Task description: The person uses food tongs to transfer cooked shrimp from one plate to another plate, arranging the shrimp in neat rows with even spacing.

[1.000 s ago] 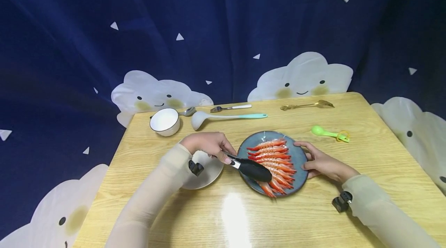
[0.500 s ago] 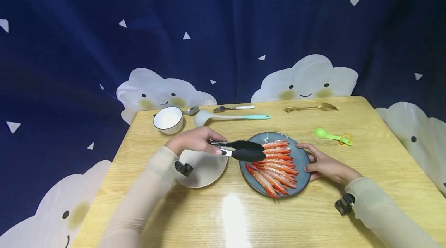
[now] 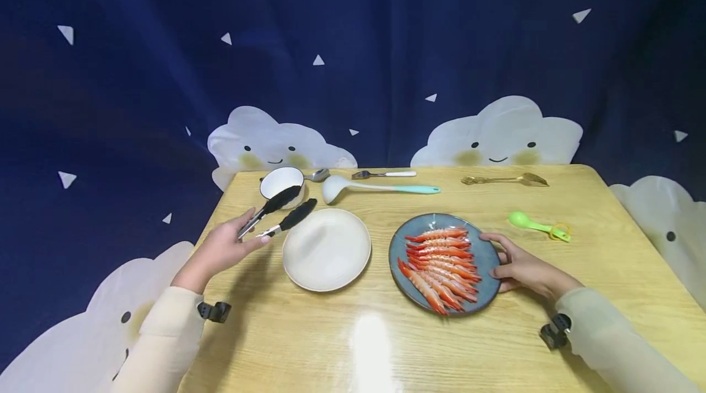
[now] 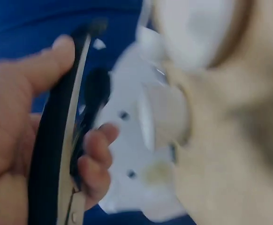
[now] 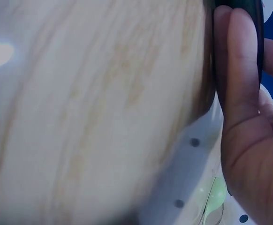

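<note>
My left hand (image 3: 223, 249) holds a pair of kitchen tongs (image 3: 298, 214) with black tips and metal arms. The tongs are spread apart, with nothing between their tips, above the left of the table near the white bowl (image 3: 282, 181). In the left wrist view, the thumb lies along one arm of the tongs (image 4: 52, 140) and the fingers wrap the other. My right hand (image 3: 526, 270) grips the right rim of a blue-grey plate (image 3: 441, 220), thumb and fingers at its edge. Several red-and-white shrimp (image 3: 441, 264) lie fanned out on that plate.
A beige plate (image 3: 326, 252) stands left of the blue one. Along the back lie a ladle (image 3: 380, 187) with a mint handle, a white-handled fork (image 3: 383, 175), a spoon (image 3: 318, 175) and a gold utensil (image 3: 504, 179). A green spoon (image 3: 537, 225) is at right.
My left hand has swung left with the tongs, away from the shrimp and past the beige plate, and the tongs have spread wider. My right hand stays at the blue plate's rim.
</note>
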Tool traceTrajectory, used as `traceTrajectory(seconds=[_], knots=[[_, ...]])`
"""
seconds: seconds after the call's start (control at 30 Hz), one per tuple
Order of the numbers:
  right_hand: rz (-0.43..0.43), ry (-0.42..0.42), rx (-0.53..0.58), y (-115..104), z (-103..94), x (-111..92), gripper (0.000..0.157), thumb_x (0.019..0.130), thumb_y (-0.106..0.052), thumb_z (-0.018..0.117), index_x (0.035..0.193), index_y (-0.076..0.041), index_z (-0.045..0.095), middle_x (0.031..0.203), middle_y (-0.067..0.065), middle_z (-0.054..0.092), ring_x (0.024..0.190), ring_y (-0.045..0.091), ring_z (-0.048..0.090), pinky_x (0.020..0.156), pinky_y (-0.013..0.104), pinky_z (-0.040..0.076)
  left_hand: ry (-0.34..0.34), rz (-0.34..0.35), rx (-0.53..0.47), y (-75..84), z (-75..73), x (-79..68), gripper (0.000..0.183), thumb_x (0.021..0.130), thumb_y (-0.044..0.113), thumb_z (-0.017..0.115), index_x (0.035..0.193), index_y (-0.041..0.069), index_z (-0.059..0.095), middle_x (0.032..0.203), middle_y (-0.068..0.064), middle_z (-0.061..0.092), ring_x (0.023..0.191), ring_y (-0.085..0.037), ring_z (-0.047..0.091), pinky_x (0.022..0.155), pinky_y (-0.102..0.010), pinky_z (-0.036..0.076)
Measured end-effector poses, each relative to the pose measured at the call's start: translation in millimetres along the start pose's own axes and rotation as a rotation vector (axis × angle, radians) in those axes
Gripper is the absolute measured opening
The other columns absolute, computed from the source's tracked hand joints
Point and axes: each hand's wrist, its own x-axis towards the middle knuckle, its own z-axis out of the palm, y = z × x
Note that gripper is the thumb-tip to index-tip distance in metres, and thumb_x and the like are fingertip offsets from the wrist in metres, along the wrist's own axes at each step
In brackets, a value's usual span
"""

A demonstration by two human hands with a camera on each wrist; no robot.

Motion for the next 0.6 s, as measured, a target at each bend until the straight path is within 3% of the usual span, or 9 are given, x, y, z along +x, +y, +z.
traceTrajectory(seconds=[0.13, 0.27, 0.4, 0.6], knots=[[0.004, -0.008, 0.008, 0, -0.8, -2, 0.079, 0.08, 0.005, 0.052, 0.138, -0.02, 0.005, 0.121, 0.029, 0.031, 0.083, 0.031, 0.057, 0.062, 0.047, 0.047, 0.093, -0.103, 0.076, -23.8, 12.7, -25.1, 0.085, 0.081, 0.053, 0.048, 0.137, -0.002, 0.015, 0.123, -0.031, 0.037, 0.107, -0.044, 0.041, 0.085, -0.053, 0.032], [0.002, -0.015, -0.006, 2, -3.9, -2, 0.078, 0.08, 0.003, 0.052, 0.138, -0.02, 0.004, 0.118, 0.028, 0.035, 0.083, 0.032, 0.057, 0.063, 0.047, 0.047, 0.187, -0.22, 0.162, -39.3, 34.2, -35.3, 0.082, 0.087, 0.051, 0.039, 0.137, -0.004, 0.005, 0.111, -0.035, 0.037, 0.087, -0.049, 0.048, 0.073, -0.055, 0.037], [0.009, -0.011, -0.018, 4, -6.4, -1, 0.078, 0.081, 0.004, 0.052, 0.137, -0.02, 0.004, 0.115, 0.027, 0.037, 0.082, 0.032, 0.057, 0.063, 0.047, 0.047, 0.252, -0.303, 0.231, -47.7, 50.7, -31.9, 0.079, 0.089, 0.044, 0.038, 0.134, -0.01, 0.002, 0.102, -0.04, 0.036, 0.07, -0.049, 0.049, 0.06, -0.054, 0.04], [0.002, -0.018, 0.007, 5, -3.8, 0, 0.079, 0.079, 0.005, 0.052, 0.137, -0.019, 0.004, 0.118, 0.029, 0.032, 0.084, 0.032, 0.057, 0.065, 0.048, 0.047, 0.208, -0.501, 0.196, -50.0, 61.0, -15.8, 0.079, 0.09, 0.045, 0.035, 0.136, -0.005, -0.005, 0.102, -0.043, 0.03, 0.083, -0.052, 0.041, 0.06, -0.054, 0.038]])
